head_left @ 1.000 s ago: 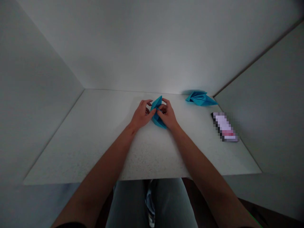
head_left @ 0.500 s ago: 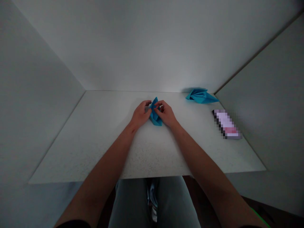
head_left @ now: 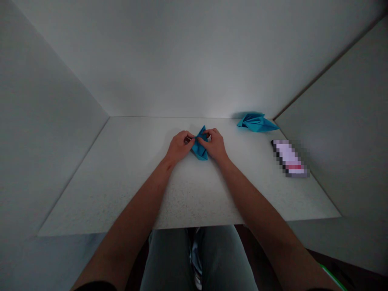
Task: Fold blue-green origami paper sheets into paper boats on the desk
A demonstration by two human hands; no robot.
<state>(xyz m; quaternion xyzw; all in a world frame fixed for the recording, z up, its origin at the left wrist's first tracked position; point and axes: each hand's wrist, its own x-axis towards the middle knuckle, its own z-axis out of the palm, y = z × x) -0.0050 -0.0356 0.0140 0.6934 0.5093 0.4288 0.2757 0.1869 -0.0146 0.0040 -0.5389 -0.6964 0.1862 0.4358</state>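
The folded sheet is thin, matt blue paper with crisp creases, and the pleated piece by the worktop's back right corner looks like the same smooth paper. The worktop is matt white and finely speckled. The walls are smooth and matt. The jeans are denim cloth. The pixelated slab is too blurred to tell.

The blue folded paper is small and pointy, with sharp folds. Its thin tip points to the far side, and its fat end sits on the near side. It is near the middle of the counter, pinched by the fingers from left and right.
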